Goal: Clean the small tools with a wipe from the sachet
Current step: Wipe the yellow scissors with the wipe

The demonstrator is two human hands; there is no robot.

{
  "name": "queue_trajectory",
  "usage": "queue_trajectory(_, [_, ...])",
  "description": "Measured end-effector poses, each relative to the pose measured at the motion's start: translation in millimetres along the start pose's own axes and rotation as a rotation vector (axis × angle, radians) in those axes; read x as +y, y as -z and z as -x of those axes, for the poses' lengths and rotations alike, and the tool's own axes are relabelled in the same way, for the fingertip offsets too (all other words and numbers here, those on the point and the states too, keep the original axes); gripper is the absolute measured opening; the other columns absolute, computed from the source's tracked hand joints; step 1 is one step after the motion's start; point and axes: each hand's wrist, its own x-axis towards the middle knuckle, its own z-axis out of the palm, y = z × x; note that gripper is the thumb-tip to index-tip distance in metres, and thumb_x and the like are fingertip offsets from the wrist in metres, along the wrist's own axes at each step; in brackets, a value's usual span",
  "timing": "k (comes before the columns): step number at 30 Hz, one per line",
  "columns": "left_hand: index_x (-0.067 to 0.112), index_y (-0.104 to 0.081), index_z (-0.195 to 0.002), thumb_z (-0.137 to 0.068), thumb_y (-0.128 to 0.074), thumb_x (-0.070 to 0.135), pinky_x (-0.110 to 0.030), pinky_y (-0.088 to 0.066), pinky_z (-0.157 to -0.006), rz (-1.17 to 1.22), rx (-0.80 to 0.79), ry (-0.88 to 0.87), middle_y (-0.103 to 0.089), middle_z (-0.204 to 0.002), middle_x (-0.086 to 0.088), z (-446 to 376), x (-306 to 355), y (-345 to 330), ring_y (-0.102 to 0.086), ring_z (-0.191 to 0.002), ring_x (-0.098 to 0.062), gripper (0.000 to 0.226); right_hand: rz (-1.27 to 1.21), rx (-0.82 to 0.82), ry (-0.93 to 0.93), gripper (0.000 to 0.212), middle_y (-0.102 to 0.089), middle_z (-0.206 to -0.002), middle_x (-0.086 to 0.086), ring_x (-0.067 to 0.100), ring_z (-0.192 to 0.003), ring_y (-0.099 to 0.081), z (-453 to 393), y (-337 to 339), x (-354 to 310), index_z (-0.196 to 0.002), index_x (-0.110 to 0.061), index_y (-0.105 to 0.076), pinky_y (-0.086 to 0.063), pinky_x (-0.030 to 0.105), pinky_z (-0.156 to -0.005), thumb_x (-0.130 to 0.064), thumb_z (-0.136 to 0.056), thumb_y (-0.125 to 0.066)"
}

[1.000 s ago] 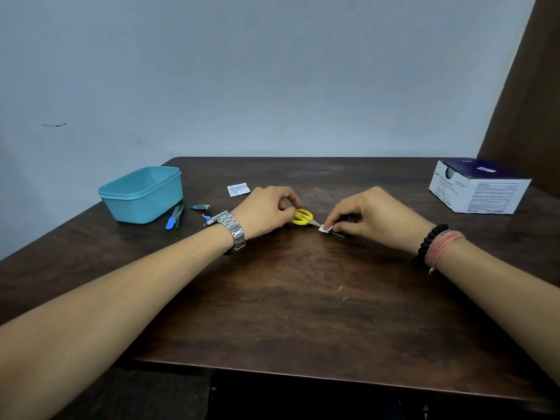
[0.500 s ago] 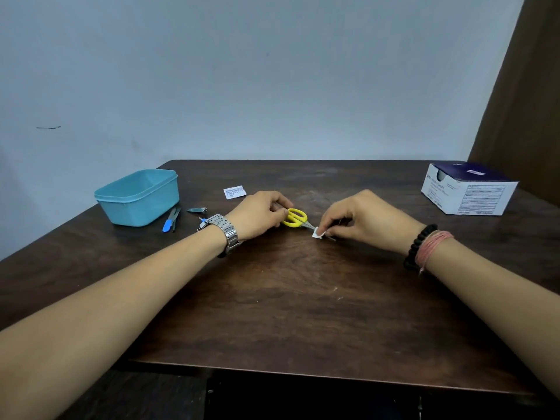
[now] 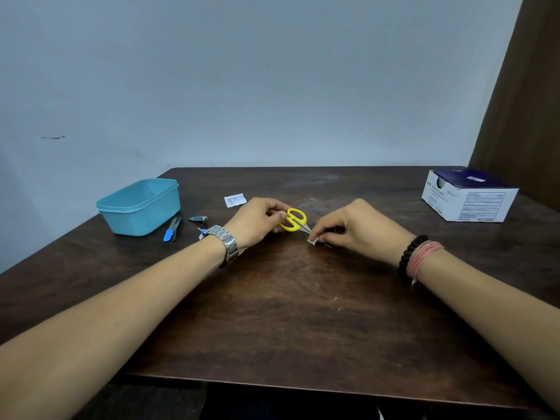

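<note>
Small scissors with yellow handles [image 3: 293, 219] lie at the middle of the dark wooden table [image 3: 288, 313], blades pointing right. My left hand [image 3: 257, 221] grips the yellow handles. My right hand [image 3: 354, 225] pinches a small white wipe [image 3: 312, 241] around the blades, whose tip pokes out beyond the fingers. A white sachet [image 3: 235, 200] lies flat on the table just behind my left hand. A nail clipper [image 3: 197, 219] and blue-handled tools [image 3: 172, 228] rest to the left.
A turquoise plastic tub [image 3: 139, 206] stands at the left of the table. A white and navy cardboard box [image 3: 468, 195] sits at the far right. A brown curtain [image 3: 527, 86] hangs at the right, a pale wall behind.
My right hand with the wipe has slid slightly along the scissor blades. The view has shifted a little; both hands keep their hold.
</note>
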Motion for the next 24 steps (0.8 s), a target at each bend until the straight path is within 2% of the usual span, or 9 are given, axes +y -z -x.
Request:
queue_trajectory(4, [0.011, -0.067, -0.111, -0.098, -0.052, 0.01, -0.017, -0.05, -0.067, 0.114, 0.052, 0.027, -0.069, -0.088, -0.005, -2, 1, 0, -0.057, -0.06, -0.004, 0.02, 0.0, -0.021, -0.014, 0.014, -0.075, -0.08, -0.011, 0.01, -0.069, -0.068, 6, 7, 6, -0.091, -0.027, -0.078, -0.052, 0.033, -0.068, -0.017, -0.087, -0.071])
queue_trajectory(7, [0.011, -0.066, -0.107, -0.098, -0.05, 0.006, -0.017, -0.052, -0.066, 0.259, 0.056, 0.038, -0.069, -0.09, -0.007, -1, 2, -3, -0.058, -0.062, -0.007, 0.019, -0.048, 0.097, -0.028, 0.014, -0.075, -0.08, -0.01, 0.008, -0.069, -0.066, 5, 5, 6, -0.09, -0.027, -0.078, -0.051, 0.029, -0.067, -0.016, -0.087, -0.071])
queue_trajectory(10, [0.011, -0.066, -0.107, -0.098, -0.05, 0.006, -0.018, -0.054, -0.066, 0.342, 0.087, 0.036, -0.068, -0.089, -0.006, -3, 4, -4, -0.062, -0.063, -0.005, 0.019, -0.084, 0.214, -0.046, 0.014, -0.072, -0.071, -0.006, 0.012, -0.061, -0.061, 0, 2, 3, -0.088, -0.027, -0.077, -0.05, 0.031, -0.064, -0.015, -0.086, -0.071])
queue_trajectory(14, [0.007, -0.065, -0.109, -0.099, -0.048, 0.008, -0.018, -0.054, -0.066, 0.402, 0.16, 0.067, -0.064, -0.083, -0.003, -4, 4, 0, -0.06, -0.057, -0.002, 0.02, -0.155, 0.163, -0.054, 0.013, -0.072, -0.075, -0.008, 0.007, -0.073, -0.068, 4, 5, 5, -0.091, -0.026, -0.075, -0.056, 0.026, -0.073, -0.014, -0.086, -0.072])
queue_trajectory(17, [0.001, -0.063, -0.114, -0.1, -0.046, 0.007, -0.019, -0.053, -0.066, 0.474, 0.155, 0.107, -0.064, -0.087, -0.008, -3, 8, -1, -0.059, -0.061, -0.006, 0.022, -0.214, 0.16, -0.043, 0.018, -0.072, -0.081, -0.006, 0.006, -0.078, -0.068, 6, 8, 6, -0.093, -0.026, -0.074, -0.055, 0.018, -0.076, -0.013, -0.081, -0.077])
queue_trajectory(21, [-0.003, -0.06, -0.115, -0.1, -0.045, 0.004, -0.016, -0.053, -0.063, 0.597, 0.151, 0.145, -0.062, -0.091, -0.013, -1, 15, -1, -0.059, -0.067, -0.012, 0.023, -0.254, 0.283, -0.037, 0.014, -0.071, -0.071, -0.005, 0.009, -0.064, -0.066, 4, 11, 4, -0.089, -0.025, -0.075, -0.052, 0.016, -0.064, -0.013, -0.083, -0.076])
queue_trajectory(24, [-0.003, -0.06, -0.114, -0.1, -0.045, 0.004, -0.014, -0.053, -0.061, 0.678, 0.165, 0.174, -0.063, -0.089, -0.01, 0, 16, 2, -0.06, -0.066, -0.01, 0.022, -0.308, 0.37, -0.048, 0.011, -0.071, -0.067, -0.008, 0.006, -0.061, -0.068, 5, 12, 4, -0.086, -0.022, -0.077, -0.054, 0.016, -0.064, -0.012, -0.083, -0.076])
